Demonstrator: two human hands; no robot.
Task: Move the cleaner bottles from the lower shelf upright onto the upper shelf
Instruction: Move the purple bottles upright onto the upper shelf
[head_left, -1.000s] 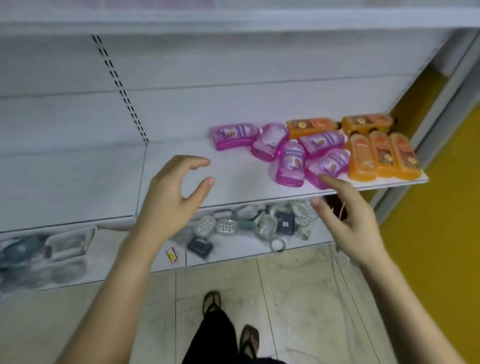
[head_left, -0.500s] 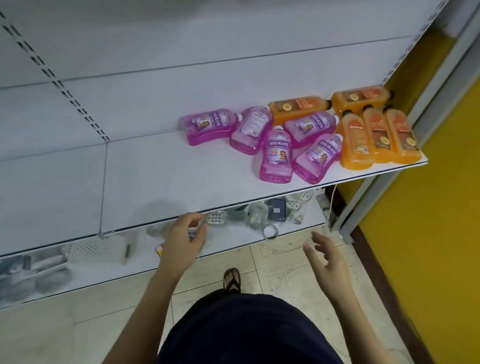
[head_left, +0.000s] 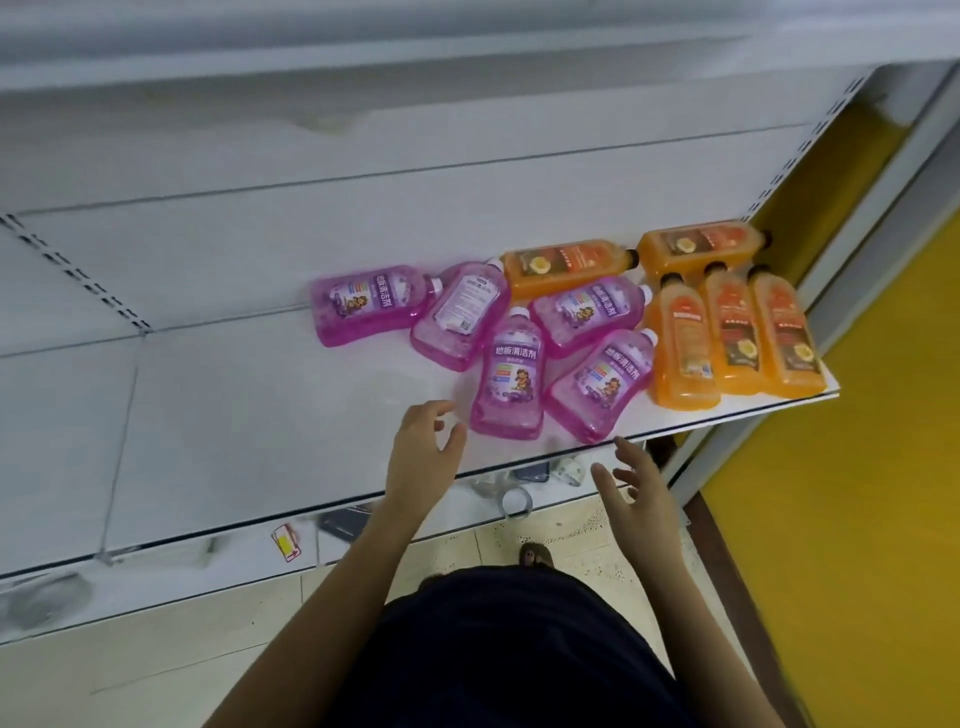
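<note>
Evidently a reach stage: no bottle is lifted yet. Both hands are at the right end of the lower shelf (head_left: 249, 415), where all the cleaner bottles lie on their sides. Five purple floor-cleaner bottles (head_left: 582, 312) form a loose cluster, several of them touching. Five orange cleaner bottles (head_left: 735, 338) fill the right corner, three side by side with caps toward the back wall and two end to end along the back edge.

The left hand (head_left: 423, 457) hovers over the shelf's front edge, its fingers (head_left: 436, 410) loosely spread and empty. It is just beside the base of the front purple bottle (head_left: 509, 379), probably chosen because it lies nearest and unobstructed. The right hand (head_left: 641, 499) is below the front edge, likewise released and holding nothing. It is close to a second purple bottle (head_left: 602, 387), whose base reaches that edge.

The upper shelf (head_left: 363, 57) shows only its front lip at the top of the view, with no bottle visible on it. Lying flat, each bottle must be turned cap-up before being set down.
</note>
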